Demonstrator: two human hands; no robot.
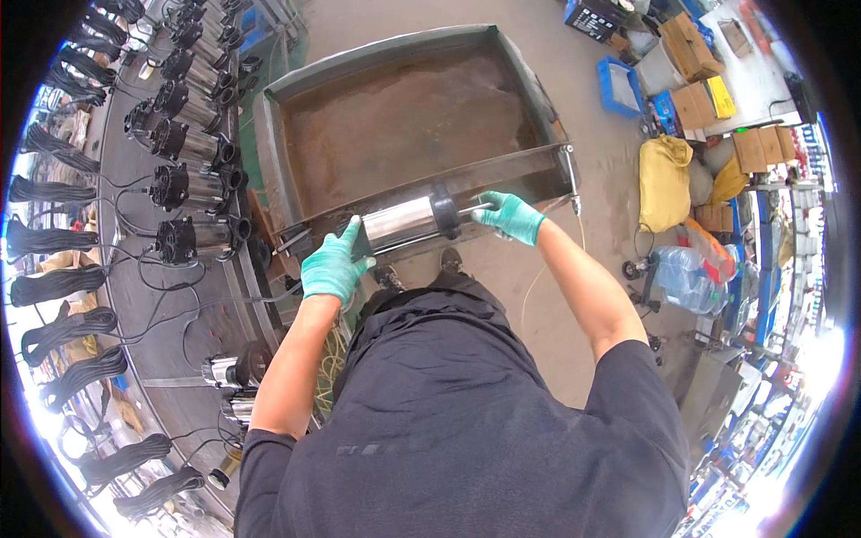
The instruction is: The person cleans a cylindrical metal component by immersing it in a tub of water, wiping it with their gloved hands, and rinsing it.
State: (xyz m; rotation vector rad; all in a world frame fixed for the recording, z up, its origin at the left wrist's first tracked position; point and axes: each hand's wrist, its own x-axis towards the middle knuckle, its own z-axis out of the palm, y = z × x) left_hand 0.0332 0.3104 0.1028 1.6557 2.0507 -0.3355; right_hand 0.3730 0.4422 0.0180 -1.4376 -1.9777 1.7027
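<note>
A submersible pump (pixel 399 221) with a shiny steel barrel and a black collar lies on its side at the near edge of a metal tank (pixel 386 51). My left hand (pixel 330 267), in a green glove, holds the pump's left end, with the thumb apart from the fingers. At the other end, a thin metal rod or shaft sticks out past the black collar. The gloved fingers of my right hand (pixel 511 218) are closed around that rod's outer end. A black cable runs from near the pump's left end to the bench. Shallow brownish water seems to cover the tank's floor.
Along the left, a dark bench (pixel 134 314) carries a row of similar pumps (pixel 193 188) and several coiled black cables (pixel 58 282). A metal fitting (pixel 571 175) stands at the tank's right corner. To the right are a yellow sack (pixel 664 184), a blue crate (pixel 619 87) and cardboard boxes (pixel 692 106).
</note>
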